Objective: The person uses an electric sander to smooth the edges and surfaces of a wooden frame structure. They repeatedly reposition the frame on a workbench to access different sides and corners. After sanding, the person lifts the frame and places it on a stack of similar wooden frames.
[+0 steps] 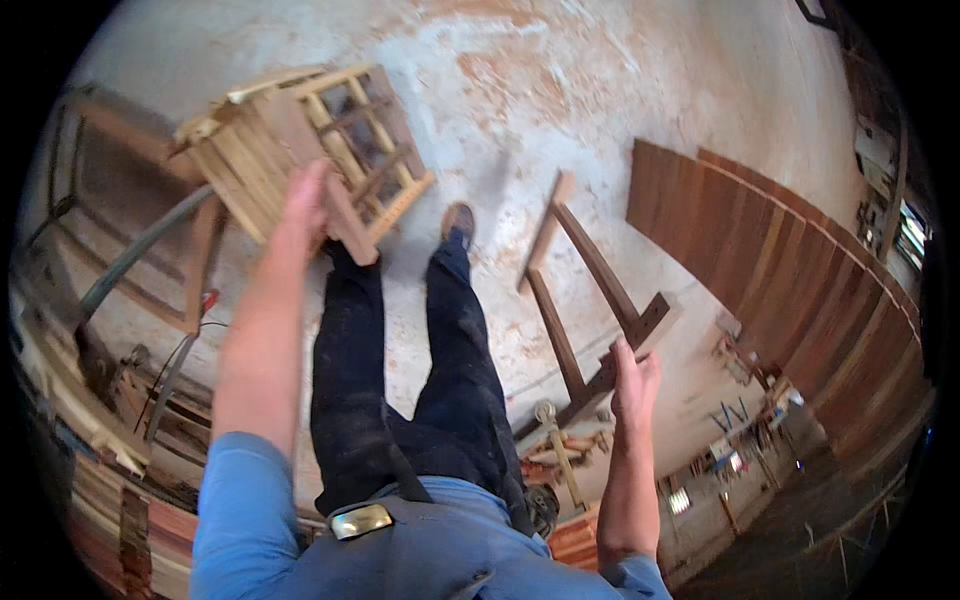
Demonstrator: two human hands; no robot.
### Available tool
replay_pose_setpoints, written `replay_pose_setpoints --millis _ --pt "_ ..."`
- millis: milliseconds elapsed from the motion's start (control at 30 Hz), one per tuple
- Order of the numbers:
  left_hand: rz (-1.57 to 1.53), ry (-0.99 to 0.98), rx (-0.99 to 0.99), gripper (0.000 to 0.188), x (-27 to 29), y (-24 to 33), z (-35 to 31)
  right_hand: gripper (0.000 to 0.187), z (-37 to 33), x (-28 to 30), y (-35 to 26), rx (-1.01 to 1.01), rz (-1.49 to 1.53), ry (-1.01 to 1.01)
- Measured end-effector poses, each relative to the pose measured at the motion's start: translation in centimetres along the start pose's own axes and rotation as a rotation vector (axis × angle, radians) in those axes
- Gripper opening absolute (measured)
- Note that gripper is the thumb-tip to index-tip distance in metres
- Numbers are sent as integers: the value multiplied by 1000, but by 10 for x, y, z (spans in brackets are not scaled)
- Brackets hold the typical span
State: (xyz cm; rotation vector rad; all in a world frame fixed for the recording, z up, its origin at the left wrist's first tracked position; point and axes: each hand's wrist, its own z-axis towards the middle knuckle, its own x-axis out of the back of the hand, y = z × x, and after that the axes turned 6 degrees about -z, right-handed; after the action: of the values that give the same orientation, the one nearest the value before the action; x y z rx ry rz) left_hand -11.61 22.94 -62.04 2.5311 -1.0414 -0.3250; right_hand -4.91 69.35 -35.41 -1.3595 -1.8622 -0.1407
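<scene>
My left hand [308, 200] is closed around one long side of a brown wooden frame [352, 228], made of two side pieces joined by two rungs. Directly beyond this frame is a pile of pale wooden slats [240, 185], partly hidden by it. On the other side, my right hand [632, 385] grips a second wooden frame [555, 332] of similar build, darker brown, by its nearer side piece. That frame hangs tilted outward to the right of my legs. The fingers of both hands are partly hidden, and the left one is slightly blurred.
Wide reddish-brown boards [740, 215] stretch along the right. To the left stands a larger wooden frame [195, 265] beside a grey hose or pipe [145, 250]. Tools and wood scraps [735, 450] lie at the lower right. Dust marks the concrete floor [420, 50].
</scene>
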Motion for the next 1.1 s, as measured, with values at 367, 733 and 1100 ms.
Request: replay_pose_setpoints --millis 367,733,1100 --pt "297 176 74 23 50 -19 12 41 5 22 -56 87 772 -209" --pt "661 -20 -246 43 81 -3 -170 44 -6 57 -101 136 1094 -663" --pt "476 346 -362 51 256 -84 -358 44 -75 34 -160 392 1170 -1027"
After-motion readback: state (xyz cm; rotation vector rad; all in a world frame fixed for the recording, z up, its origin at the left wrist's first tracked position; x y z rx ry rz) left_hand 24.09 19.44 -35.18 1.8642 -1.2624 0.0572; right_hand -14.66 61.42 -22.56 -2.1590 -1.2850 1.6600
